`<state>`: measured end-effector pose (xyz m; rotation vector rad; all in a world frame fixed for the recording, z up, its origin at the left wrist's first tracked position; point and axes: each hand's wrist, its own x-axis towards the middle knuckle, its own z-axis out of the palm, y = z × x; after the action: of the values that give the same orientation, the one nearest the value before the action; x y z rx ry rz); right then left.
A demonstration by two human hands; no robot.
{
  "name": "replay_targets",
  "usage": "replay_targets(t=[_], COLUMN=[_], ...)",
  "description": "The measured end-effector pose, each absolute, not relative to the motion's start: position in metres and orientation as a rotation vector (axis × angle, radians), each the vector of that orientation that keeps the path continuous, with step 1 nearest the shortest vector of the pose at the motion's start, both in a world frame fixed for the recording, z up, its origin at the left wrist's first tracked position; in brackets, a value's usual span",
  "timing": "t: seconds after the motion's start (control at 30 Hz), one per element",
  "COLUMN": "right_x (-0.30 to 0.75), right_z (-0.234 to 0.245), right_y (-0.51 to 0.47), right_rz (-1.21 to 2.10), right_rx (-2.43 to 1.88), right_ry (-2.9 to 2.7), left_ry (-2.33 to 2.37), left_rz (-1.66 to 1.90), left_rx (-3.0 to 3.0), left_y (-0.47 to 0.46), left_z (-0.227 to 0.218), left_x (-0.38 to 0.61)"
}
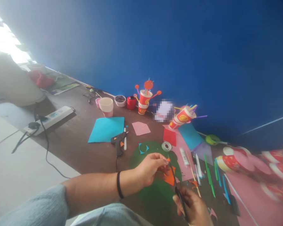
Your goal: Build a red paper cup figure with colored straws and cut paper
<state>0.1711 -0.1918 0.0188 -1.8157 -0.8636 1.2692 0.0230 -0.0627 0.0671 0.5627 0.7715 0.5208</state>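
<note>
My left hand (152, 168) pinches a piece of orange paper (170, 177) over the round green mat (143, 155). In my right hand (191, 202) are black-handled scissors (179, 194), with their blades pointing up against the orange paper. I cannot tell how far the blades are apart. Just beyond my left hand lie a roll of tape (166, 146) and a blue paper scrap with a round hole cut in it (143, 148). Orange scraps (193, 184) lie to the right of the scissors.
A black glue gun (118, 142) with a cord rests beside a blue sheet (106, 129). Red paper cups with straws (145, 99) stand near the blue wall; another decorated cup stack (183, 116) leans right. Pens, straws (209, 175) and pink paper lie right. A power strip (52, 119) sits left.
</note>
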Motion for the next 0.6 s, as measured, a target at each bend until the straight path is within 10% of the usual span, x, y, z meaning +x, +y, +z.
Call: replay_targets(t=[0.6], right_x=[0.173], right_z=[0.035], right_y=[-0.19], right_rz=[1.391], right_rx=[-1.84], right_ry=[-0.933], left_ry=[0.794], left_rz=[0.537], left_rx=[0.615], left_y=[-0.058], left_z=[0.065], left_x=[0.018])
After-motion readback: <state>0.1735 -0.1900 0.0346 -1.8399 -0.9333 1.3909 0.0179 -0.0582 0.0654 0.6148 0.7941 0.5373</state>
